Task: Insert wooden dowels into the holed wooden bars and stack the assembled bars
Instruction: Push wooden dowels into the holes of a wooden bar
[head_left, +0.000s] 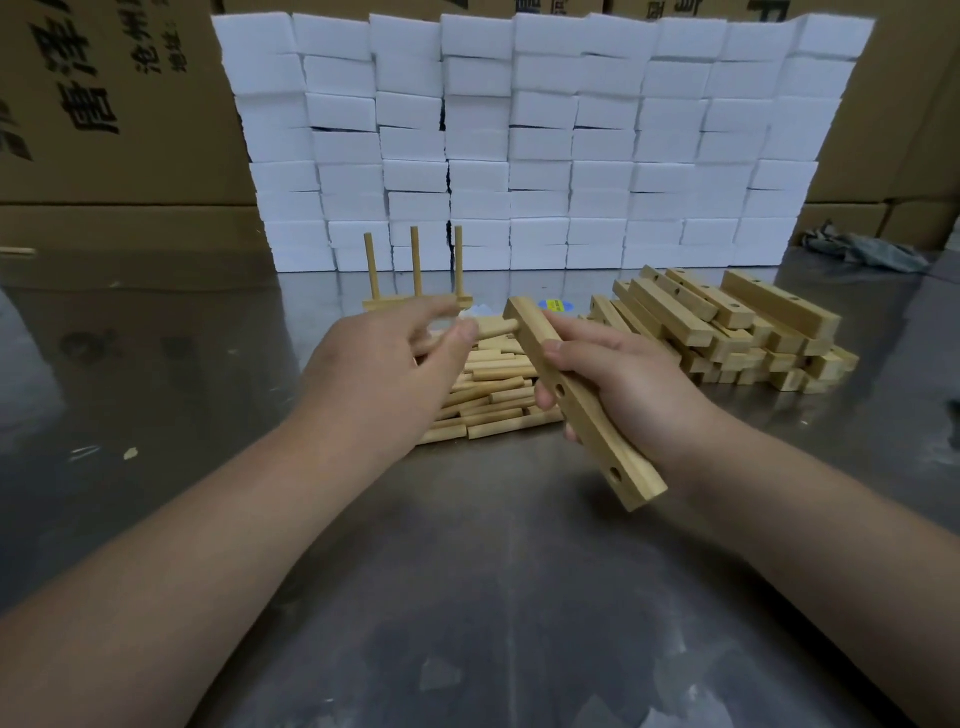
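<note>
a person's right hand (628, 384) grips a holed bar (597, 431) around its middle, fingers curled about it, tilting it above the steel table (467, 597) so its holes face left. the left hand (379, 364), slightly blurred, pinches a dowel (496, 327) between thumb and fingertips, its tip at the bar's far hole, probably for pushing in. two nearer holes sit empty. below lies a heap of loose dowels (488, 400), with spare bars (727, 332) piled to the right. a finished bar (379, 304) with three upright pegs stands behind, before white foam blocks (519, 130). nothing blocks the hands.
</note>
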